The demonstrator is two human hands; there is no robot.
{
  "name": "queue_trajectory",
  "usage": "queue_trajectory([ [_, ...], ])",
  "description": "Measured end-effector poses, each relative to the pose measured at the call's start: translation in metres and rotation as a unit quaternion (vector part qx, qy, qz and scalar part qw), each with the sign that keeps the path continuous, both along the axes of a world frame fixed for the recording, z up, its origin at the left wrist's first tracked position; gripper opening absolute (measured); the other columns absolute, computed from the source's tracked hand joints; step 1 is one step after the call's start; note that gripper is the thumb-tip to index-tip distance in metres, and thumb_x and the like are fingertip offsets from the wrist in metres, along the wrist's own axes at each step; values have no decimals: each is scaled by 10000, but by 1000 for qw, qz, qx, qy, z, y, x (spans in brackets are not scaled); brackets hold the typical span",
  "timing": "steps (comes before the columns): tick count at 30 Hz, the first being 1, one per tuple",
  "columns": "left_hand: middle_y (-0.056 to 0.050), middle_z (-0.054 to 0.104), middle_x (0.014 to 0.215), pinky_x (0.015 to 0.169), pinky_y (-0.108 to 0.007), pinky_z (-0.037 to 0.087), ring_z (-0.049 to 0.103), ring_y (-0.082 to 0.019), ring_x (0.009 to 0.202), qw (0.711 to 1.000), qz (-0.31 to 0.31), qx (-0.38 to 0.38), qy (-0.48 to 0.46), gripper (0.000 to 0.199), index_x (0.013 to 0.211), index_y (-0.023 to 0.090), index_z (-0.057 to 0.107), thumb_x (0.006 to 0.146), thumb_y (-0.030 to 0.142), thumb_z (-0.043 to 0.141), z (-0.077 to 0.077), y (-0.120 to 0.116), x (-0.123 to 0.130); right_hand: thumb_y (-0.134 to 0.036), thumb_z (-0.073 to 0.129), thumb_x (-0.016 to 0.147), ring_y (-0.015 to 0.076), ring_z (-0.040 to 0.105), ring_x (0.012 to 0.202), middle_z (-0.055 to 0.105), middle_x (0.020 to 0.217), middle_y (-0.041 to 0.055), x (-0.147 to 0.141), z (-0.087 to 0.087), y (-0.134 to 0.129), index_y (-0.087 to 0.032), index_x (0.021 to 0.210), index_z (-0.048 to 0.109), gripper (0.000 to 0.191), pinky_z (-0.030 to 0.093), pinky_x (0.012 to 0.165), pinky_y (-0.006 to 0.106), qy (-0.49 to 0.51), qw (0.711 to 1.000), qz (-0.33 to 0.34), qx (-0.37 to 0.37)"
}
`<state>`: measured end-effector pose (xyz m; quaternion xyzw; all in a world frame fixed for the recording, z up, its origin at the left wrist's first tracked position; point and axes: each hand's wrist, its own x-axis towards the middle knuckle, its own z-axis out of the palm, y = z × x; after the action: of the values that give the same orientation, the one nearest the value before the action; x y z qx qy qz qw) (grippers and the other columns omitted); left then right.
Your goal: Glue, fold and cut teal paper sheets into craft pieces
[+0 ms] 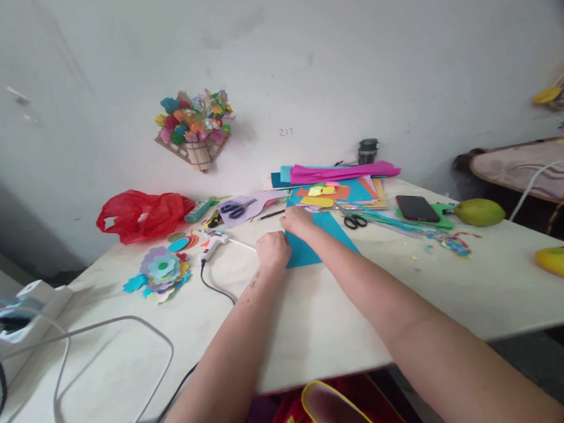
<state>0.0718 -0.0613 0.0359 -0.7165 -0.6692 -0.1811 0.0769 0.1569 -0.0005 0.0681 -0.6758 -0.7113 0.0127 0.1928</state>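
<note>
A sheet of blue paper (330, 240) lies flat on the table in front of me. At its left edge, near the lower corner, my left hand (274, 251) is closed with curled fingers gripping the edge. My right hand (298, 220) reaches across the sheet and pinches the same edge near its upper corner. The fingertips of both hands are partly hidden. Just left of my left hand lies a white glue gun (214, 241) with a glue stick (242, 244) sticking out. A pencil (272, 215) rests behind my hands.
Paper flowers (161, 266), a red plastic bag (142, 215) and a power strip (33, 313) with cables are on the left. Purple-handled scissors (233, 209) lie behind. To the right are black scissors (354, 220), paper strips (399, 224), a phone (417, 208) and mangoes (480, 212).
</note>
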Motion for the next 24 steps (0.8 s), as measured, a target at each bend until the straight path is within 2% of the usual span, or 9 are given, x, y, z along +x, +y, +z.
queue_trajectory([
  [7,-131,645,824,730,-322,407,600,-238,821,998,-56,-9,7,279,857,159,653,818,258,395,-2,-7,7,-246,452,807,249,555,1003,609,1054,190,26,22,29,-92,1018,627,314,414,794,314,9,999,-44,27],
  [10,-124,652,832,719,-308,401,597,-231,822,999,-30,-1,-35,290,854,173,657,819,289,394,-2,-6,5,-255,395,844,246,562,987,611,1030,190,43,31,37,-90,1000,625,323,403,800,329,47,992,-94,69],
  [13,-105,663,806,669,-289,397,598,-227,799,990,31,10,-137,302,830,204,665,815,357,405,-2,2,-5,-294,319,872,249,569,963,617,1010,172,60,33,37,-106,1011,612,374,408,779,347,77,981,-131,121],
  [16,-77,663,756,633,-259,384,593,-204,765,967,58,17,-249,304,777,206,663,807,383,418,-5,14,-19,-326,332,859,248,572,950,626,986,158,76,25,31,-120,982,619,374,409,764,340,87,981,-134,110],
  [20,-51,644,712,593,-236,371,574,-173,696,929,62,56,-361,296,798,191,646,799,387,424,-12,29,-32,-427,379,824,266,581,924,629,969,164,93,1,23,-132,955,627,406,418,734,350,123,977,-168,54],
  [24,-25,619,677,567,-219,367,554,-152,657,902,55,83,-420,310,806,189,629,803,407,408,-18,36,-37,-523,434,771,269,602,804,643,808,165,106,-22,22,-110,806,642,463,433,673,363,172,976,-131,-4],
])
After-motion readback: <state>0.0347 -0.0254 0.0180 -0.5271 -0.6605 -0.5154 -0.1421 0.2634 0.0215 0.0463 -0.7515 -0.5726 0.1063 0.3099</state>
